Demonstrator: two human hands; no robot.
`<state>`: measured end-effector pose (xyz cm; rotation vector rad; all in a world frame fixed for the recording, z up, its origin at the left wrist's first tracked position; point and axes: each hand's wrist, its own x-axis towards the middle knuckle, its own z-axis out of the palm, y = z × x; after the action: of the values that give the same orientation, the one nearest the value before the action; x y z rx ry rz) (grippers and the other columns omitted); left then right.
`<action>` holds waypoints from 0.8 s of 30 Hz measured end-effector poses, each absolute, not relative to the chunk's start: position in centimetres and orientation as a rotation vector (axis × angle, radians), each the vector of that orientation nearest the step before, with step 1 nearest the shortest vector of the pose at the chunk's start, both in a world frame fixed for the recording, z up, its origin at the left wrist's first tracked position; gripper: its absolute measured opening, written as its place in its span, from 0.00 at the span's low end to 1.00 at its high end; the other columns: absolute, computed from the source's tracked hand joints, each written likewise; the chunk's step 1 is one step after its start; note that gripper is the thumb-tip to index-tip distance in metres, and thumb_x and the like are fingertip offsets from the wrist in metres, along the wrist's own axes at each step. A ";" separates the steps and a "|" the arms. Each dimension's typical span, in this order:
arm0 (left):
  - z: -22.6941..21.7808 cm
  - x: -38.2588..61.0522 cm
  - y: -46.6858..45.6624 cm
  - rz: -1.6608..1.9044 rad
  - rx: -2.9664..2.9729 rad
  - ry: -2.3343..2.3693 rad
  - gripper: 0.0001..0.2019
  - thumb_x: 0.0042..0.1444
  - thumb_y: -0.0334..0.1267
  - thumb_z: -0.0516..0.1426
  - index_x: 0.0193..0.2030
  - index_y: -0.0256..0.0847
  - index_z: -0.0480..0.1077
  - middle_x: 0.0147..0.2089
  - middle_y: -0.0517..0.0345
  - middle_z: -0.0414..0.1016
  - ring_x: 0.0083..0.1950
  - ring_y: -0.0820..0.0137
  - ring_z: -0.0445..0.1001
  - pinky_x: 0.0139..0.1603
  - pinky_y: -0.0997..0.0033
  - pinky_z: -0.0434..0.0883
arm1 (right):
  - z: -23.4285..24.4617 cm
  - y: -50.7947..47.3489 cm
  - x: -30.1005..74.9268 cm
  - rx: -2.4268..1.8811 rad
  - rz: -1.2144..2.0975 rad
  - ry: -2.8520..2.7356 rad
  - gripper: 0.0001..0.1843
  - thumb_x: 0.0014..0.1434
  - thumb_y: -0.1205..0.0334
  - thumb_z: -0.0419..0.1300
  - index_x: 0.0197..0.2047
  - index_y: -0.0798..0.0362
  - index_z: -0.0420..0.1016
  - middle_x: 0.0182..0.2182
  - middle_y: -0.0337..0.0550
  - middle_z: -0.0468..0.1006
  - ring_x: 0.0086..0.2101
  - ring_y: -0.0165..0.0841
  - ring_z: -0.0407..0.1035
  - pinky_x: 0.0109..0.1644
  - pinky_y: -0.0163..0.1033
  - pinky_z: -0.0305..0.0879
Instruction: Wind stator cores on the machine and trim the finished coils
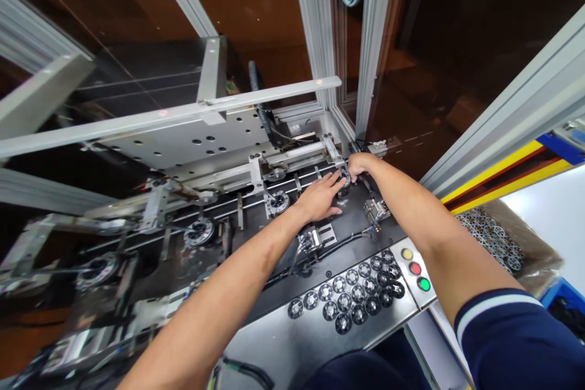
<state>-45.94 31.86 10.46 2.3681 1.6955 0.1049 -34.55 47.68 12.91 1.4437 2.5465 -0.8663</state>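
Note:
Both my arms reach into a machine enclosure over a conveyor rail (237, 207). My left hand (320, 197) lies flat with fingers stretched toward a round black-and-silver part (346, 179) at the rail's right end. My right hand (361, 166) is curled over that same part from behind, its fingers closed on it. More of these round parts sit along the rail, one (278, 202) just left of my left hand and another (200, 231) further left.
Several round parts (350, 298) lie in rows on the steel shelf (292, 347) near me, beside yellow, red and green buttons (415, 269). Aluminium frame posts (315, 30) and dark glass panels surround the rail. A box of silver rings (496, 237) stands at right.

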 end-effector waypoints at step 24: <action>11.0 -45.5 31.2 -0.064 2.279 1.744 0.45 0.57 0.41 0.64 0.76 0.41 0.45 0.80 0.39 0.38 0.70 0.49 0.67 0.64 0.59 0.69 | 14.2 43.9 -30.7 1.720 -1.122 2.196 0.15 0.67 0.57 0.62 0.53 0.56 0.73 0.47 0.45 0.77 0.42 0.35 0.75 0.45 0.45 0.77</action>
<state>-45.50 31.25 11.01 2.2786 1.7438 -0.0639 -30.70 43.93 14.24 1.7202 2.1960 -1.1217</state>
